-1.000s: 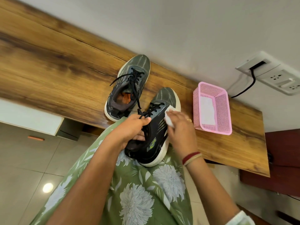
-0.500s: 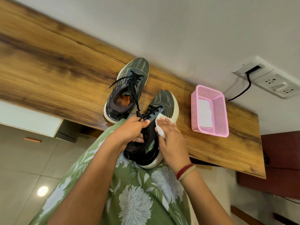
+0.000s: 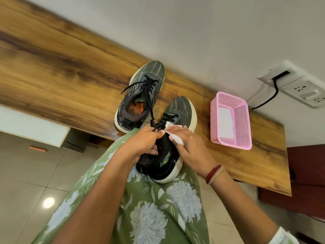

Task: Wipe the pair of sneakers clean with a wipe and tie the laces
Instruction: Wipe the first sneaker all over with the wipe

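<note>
Two dark grey sneakers with white soles and loose black laces are in view. The far sneaker (image 3: 140, 95) stands on the wooden table (image 3: 52, 71). The near sneaker (image 3: 168, 155) overhangs the table edge, heel toward my lap. My left hand (image 3: 146, 143) grips its collar, fingers curled inside the opening. My right hand (image 3: 190, 147) presses a white wipe (image 3: 174, 133) against the sneaker's upper side, near the laces. Most of the wipe lies under my fingers.
A pink mesh basket (image 3: 244, 124) with a white sheet inside stands on the table to the right. On the wall behind it hangs a socket panel (image 3: 299, 87) with a black cable. My green floral garment (image 3: 149, 208) fills the foreground above a tiled floor.
My right hand slid the wipe leftward over the near sneaker's upper, from its outer side toward the laces. My left hand kept its grip on the collar.
</note>
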### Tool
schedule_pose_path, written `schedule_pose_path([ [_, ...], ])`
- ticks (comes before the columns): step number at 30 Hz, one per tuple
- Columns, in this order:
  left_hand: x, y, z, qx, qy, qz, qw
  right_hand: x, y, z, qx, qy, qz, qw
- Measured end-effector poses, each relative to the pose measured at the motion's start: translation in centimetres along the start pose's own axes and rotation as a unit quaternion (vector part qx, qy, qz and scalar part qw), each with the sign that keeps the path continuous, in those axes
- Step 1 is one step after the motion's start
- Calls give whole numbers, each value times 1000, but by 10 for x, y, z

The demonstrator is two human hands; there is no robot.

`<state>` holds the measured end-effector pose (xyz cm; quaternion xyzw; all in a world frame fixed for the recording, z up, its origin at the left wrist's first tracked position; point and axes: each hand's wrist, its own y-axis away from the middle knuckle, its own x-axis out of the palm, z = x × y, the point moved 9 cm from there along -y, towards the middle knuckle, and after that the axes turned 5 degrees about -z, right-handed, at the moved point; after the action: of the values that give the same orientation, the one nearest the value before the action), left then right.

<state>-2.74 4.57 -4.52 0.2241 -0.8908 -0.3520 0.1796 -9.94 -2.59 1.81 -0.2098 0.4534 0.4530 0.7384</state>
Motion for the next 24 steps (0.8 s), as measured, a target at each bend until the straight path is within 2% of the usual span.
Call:
schedule_pose_path([
  [3,0,0,2,-6,-3,3,1000,-2,0,-9,-21,41,22,999],
  [6,4,2,3,-14,-7,7,1000,-14,-9,-33,13,129,5,992],
  [8,3,3,3,-15,-8,6,1000,-10,-8,-26,20,115,-2,993],
  [11,0,3,-1,-11,3,6,1000,3,1,0,0,-17,-1,1000],
  [12,0,4,-2,-11,10,3,1000,3,2,3,-9,-30,3,999],
  [16,3,9,-5,-15,21,11,1000,-14,-13,-20,-6,126,-2,992],
  [18,4,11,-6,-18,20,13,1000,-13,-12,-19,8,105,-2,994],
  [21,0,11,-8,-16,27,10,999,2,2,6,-25,-8,13,1000],
  [24,3,13,-9,-14,27,13,999,-3,3,-7,-34,76,9,996],
])
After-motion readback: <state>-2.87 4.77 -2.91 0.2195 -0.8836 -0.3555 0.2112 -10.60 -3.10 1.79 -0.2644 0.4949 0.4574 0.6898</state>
